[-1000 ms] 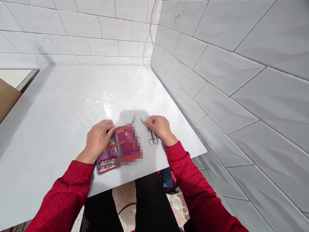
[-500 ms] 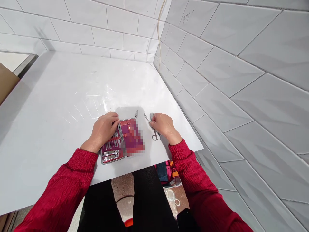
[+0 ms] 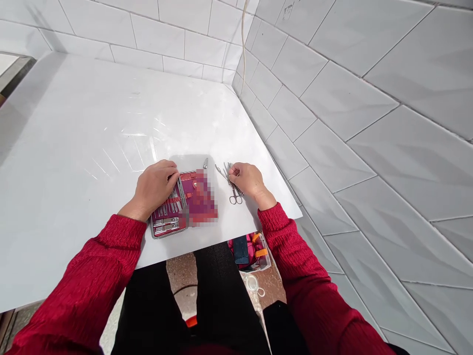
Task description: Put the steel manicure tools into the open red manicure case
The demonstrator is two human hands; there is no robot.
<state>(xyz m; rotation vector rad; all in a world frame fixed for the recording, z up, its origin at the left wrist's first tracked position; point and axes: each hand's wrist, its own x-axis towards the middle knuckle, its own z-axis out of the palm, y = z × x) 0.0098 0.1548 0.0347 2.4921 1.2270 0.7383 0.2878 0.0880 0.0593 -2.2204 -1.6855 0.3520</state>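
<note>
An opened manicure case [image 3: 187,228] lies on the white table, purple and red inside, partly pixelated. Nail clippers [image 3: 165,225] and several slim metal tools sit in its left half. My left hand [image 3: 157,186] rests over that half's far edge with its fingers curled on the case. To the right of the case, my right hand [image 3: 249,178] has thumb and fingers pinched together on a slim metal manicure tool, its exact kind hidden. Small scissors [image 3: 235,199] and other slim tools lie beneath those fingers. A small nail clipper [image 3: 206,163] lies between the case and my right hand.
The white table [image 3: 92,108] meets tiled walls [image 3: 314,98] at the back and right. A cable [image 3: 243,49] hangs in the corner. Below the front edge stands a clear bin [image 3: 268,259] with colourful items, beside my legs.
The view has tilted and shifted slightly. The slim tools by my right hand have spread differently, with more tips showing beyond the fingers. My left hand stays on the case.
</note>
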